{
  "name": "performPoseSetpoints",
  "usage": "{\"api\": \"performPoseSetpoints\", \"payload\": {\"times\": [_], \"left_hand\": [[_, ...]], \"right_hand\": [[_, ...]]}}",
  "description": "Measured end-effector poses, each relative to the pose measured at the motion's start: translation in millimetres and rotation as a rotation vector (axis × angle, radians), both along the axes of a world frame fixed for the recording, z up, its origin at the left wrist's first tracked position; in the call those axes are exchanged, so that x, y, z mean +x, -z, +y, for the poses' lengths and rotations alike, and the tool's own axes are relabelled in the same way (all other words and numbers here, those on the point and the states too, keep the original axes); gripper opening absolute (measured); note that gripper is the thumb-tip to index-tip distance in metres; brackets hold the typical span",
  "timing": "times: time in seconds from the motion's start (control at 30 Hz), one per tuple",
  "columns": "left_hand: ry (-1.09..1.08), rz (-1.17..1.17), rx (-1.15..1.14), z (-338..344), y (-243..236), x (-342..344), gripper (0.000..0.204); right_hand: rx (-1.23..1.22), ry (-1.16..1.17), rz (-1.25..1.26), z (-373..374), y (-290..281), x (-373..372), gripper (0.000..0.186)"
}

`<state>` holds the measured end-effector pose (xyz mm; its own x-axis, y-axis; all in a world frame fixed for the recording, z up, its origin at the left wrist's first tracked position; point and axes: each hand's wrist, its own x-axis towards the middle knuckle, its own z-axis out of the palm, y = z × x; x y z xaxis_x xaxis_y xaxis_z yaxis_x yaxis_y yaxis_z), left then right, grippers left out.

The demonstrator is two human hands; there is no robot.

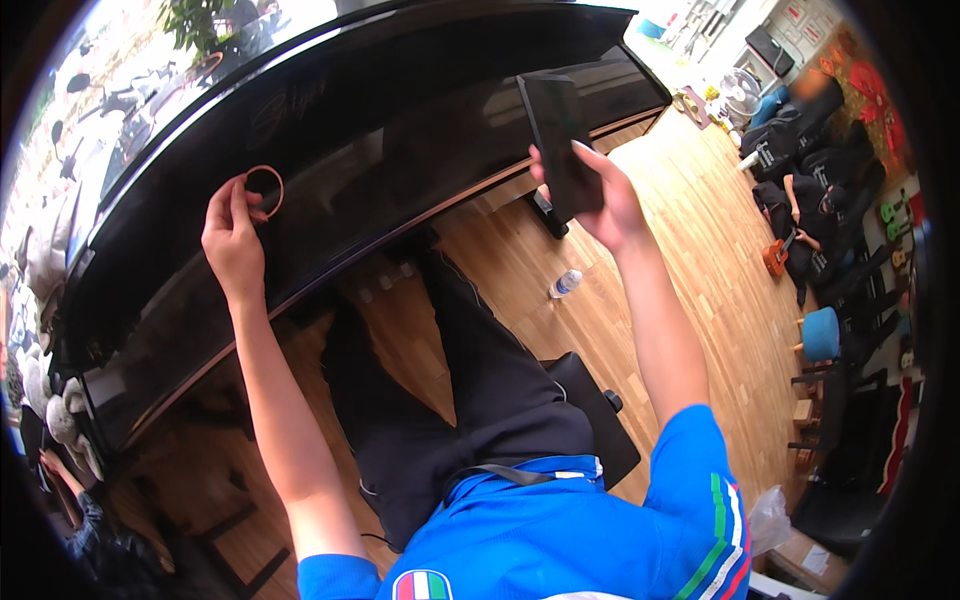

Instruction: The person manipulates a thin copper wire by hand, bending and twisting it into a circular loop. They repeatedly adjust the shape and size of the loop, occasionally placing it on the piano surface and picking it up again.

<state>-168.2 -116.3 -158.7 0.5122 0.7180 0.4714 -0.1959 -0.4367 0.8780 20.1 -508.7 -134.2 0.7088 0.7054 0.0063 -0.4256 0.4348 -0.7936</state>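
A thin copper-tan ring (281,190) hangs upright from my left hand (233,230), whose thumb and fingers pinch its left rim. Through the hoop I see black. My right hand (605,200) grips a black smartphone (560,130) by its lower part, thumb over the front and fingertips at the left edge. The phone stands tall and slightly tilted, its screen dark. Behind both hands stretches a glossy black piano (400,150), lying just past the ring and the phone. I cannot tell whether the ring touches it.
A water bottle (565,284) stands on the wooden floor (690,260) to the right of my legs. I sit on a black bench (610,430). At far right a person holds a small orange ukulele (775,258) near a blue stool (820,333). Another person's arm (62,470) shows at lower left.
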Motion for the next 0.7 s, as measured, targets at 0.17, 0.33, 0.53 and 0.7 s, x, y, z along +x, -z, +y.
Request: {"api": "performPoseSetpoints", "payload": {"times": [0.17,0.33,0.53,0.7], "left_hand": [[0.007,-0.004,-0.025,-4,-5,2,0.023],[0.006,0.023,-0.042,-5,-6,1,0.023],[0.007,0.012,-0.011,-5,-4,1,0.023],[0.001,0.023,-0.018,-8,-4,2,0.023]], "right_hand": [[0.054,0.140,-0.211,59,-10,63,0.038],[0.101,0.156,-0.171,73,-3,80,0.051],[0.107,0.058,-0.186,70,5,83,0.045],[0.099,0.061,-0.187,68,12,88,0.043]]}}
